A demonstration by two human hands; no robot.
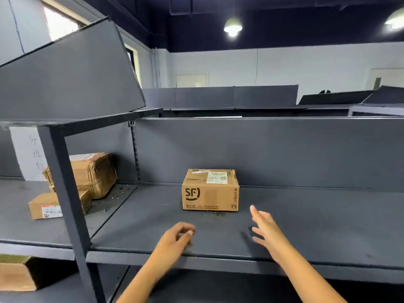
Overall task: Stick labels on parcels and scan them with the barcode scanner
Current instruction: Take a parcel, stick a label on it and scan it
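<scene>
Our left grip and right grip hover released, empty. Beyond them sits the brown cardboard parcel, label-up, likely for scanning.

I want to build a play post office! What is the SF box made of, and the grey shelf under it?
The SF box looks like brown cardboard, matte, with printed lettering; the white label on top looks like paper. The grey shelf is probably painted sheet metal: thin bent front edge, smooth dull finish, slotted upright behind.
</scene>
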